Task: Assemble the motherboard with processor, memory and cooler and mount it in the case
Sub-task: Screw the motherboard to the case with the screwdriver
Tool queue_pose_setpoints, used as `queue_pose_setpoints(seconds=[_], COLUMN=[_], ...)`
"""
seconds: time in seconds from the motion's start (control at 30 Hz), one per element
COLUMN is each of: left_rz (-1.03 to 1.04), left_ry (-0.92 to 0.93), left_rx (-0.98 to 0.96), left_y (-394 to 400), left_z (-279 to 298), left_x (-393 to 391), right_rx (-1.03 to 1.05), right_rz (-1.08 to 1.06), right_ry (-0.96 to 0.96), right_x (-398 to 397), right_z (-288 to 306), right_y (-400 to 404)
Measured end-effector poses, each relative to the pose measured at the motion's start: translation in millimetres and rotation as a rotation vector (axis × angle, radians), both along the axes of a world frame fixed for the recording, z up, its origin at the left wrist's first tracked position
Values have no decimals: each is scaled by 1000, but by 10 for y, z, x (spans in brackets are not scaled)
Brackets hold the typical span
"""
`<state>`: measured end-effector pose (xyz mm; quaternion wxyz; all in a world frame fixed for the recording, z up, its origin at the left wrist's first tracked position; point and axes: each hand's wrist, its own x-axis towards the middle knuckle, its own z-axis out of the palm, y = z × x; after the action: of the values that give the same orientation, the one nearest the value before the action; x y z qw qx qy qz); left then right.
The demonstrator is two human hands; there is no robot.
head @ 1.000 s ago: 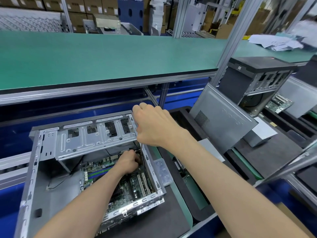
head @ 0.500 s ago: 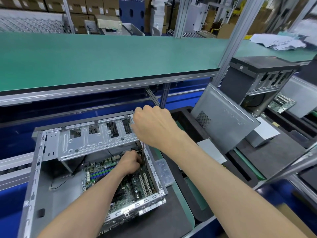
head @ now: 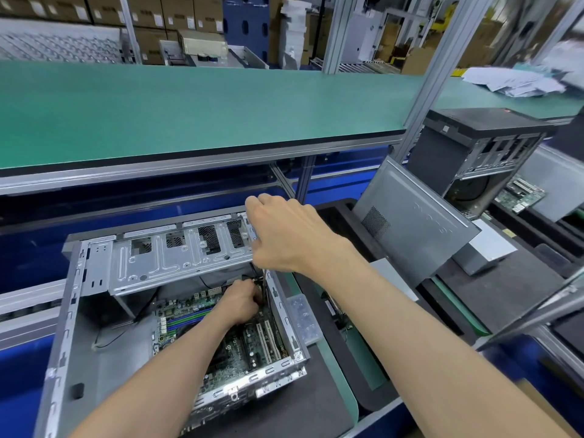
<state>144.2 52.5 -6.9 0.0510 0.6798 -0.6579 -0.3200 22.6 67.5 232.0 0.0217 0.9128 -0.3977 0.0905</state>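
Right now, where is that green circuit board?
In the head view, the motherboard lies flat inside the open case at lower left, under the metal drive cage, with the left hand on it.

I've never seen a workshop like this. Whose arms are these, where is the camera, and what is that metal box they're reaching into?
There is no robot here: a person wears a camera on the head, so you look down along their own two arms. The metal box is an open computer case lying on its side, with the green motherboard already inside it. The left hand reaches deep into the case, fingers curled at the board's far corner; what it holds is hidden. The right hand rests on the case's drive cage at its top right corner. A loose side panel leans to the right, and another case stands beyond.
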Motion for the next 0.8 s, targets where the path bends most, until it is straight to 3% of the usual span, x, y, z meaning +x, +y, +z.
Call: queue_pose_setpoints(seconds=[0.1, 0.2, 0.37, 0.47, 0.57, 0.63, 0.7, 0.8], left_rz=[-1, 4, 230, 514, 896, 1005, 1069, 1135], left_ry=[-15, -33, 142, 510, 1166, 1534, 1772, 1914], left_rx=[11, -17, -283, -266, -130, -16, 48, 46], left_y=[-5, 14, 183, 381, 595, 743, 892, 1074], left_z=[17, 38, 200, 314, 386, 436, 464, 477], left_x=[2, -18, 12, 140, 388, 558, 686, 800], right_rx=[49, -27, -15, 57, 33, -6, -14, -9], right_rz=[13, -33, -65, -35, -21, -39, -52, -46], right_ry=[-13, 2, -71, -103, -185, -299, -414, -524], right_x=[5, 14, -46, -58, -74, -86, -71, 22], right_z=[6, -42, -66, -47, 41, 127, 234, 387], right_y=[28, 44, 48, 68, 93, 97, 101, 105])
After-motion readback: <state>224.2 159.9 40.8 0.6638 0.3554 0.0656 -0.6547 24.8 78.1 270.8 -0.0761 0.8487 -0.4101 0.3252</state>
